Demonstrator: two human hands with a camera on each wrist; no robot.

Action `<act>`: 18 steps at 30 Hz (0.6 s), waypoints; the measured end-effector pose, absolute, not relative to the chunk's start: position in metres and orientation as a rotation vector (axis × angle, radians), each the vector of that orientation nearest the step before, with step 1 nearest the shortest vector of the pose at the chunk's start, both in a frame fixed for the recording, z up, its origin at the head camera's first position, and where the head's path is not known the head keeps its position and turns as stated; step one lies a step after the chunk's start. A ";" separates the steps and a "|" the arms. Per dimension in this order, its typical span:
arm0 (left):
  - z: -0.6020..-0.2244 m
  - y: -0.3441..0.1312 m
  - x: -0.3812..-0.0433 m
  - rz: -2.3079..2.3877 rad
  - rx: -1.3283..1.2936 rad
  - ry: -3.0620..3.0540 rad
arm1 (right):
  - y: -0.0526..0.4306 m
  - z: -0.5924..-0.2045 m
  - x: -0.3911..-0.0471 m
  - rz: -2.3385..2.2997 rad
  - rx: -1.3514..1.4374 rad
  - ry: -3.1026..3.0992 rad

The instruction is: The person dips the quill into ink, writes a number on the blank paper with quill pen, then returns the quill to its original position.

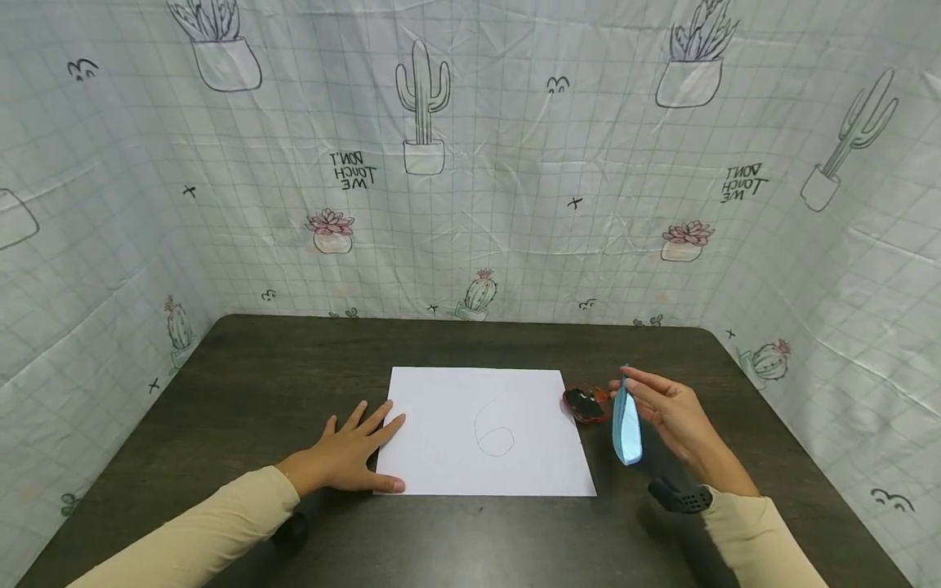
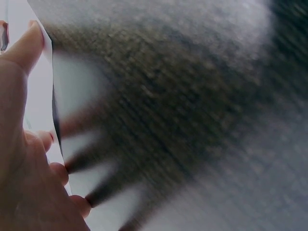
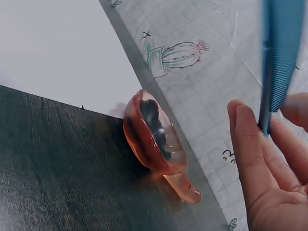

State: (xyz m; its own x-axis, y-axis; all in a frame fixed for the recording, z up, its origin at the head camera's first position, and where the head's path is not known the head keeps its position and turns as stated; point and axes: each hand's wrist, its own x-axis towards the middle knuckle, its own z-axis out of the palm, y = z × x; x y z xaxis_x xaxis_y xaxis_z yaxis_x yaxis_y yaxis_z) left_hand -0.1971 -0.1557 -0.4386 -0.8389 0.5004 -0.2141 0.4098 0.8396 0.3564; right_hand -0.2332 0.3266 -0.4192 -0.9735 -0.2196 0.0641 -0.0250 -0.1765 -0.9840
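A white sheet of paper (image 1: 441,465) with a pencilled 6 (image 1: 495,441) lies on the dark table. My left hand (image 1: 345,453) rests at its left edge, fingers spread, with thumb and fingertips over the paper. In the right hand (image 1: 672,408), thumb and fingers pinch the narrow upper end of blue plastic tweezers (image 1: 627,433); fine ridges show in the right wrist view. The broad end hangs down, right of the paper. A translucent orange-red bowl (image 3: 139,139) with a short handle stands at the paper's right edge, with dark pieces (image 3: 154,127) inside.
The dark wooden table (image 1: 309,351) ends against a pale grid curtain (image 1: 515,204) printed with cacti, which also hangs at both sides. A black band (image 1: 680,496) is around the right wrist.
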 end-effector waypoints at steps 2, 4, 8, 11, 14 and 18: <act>-0.439 -0.156 -0.198 0.425 0.688 2.722 | 0.328 -0.419 -0.233 -2.265 -0.261 1.966; -0.439 -0.156 -0.198 0.422 0.684 2.724 | 0.329 -0.420 -0.233 -2.248 -0.237 1.980; -0.439 -0.156 -0.198 0.421 0.683 2.722 | 0.331 -0.421 -0.235 -2.257 -0.198 1.957; -0.439 -0.156 -0.198 0.421 0.686 2.719 | 0.333 -0.420 -0.237 -2.297 -0.180 1.928; -0.439 -0.156 -0.198 0.421 0.687 2.717 | 0.335 -0.417 -0.239 -2.322 -0.157 1.913; -0.439 -0.157 -0.199 0.423 0.687 2.716 | 0.339 -0.412 -0.241 -2.228 -0.078 1.996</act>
State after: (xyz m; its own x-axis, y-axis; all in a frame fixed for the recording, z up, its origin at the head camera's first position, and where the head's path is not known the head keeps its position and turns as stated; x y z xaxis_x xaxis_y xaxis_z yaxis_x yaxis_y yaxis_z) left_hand -0.1986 -0.1567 -0.4391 -0.8378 0.4994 -0.2206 0.4088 0.8416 0.3529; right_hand -0.2412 0.3390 -0.4118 -0.9875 -0.1451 -0.0606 0.0762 -0.1043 -0.9916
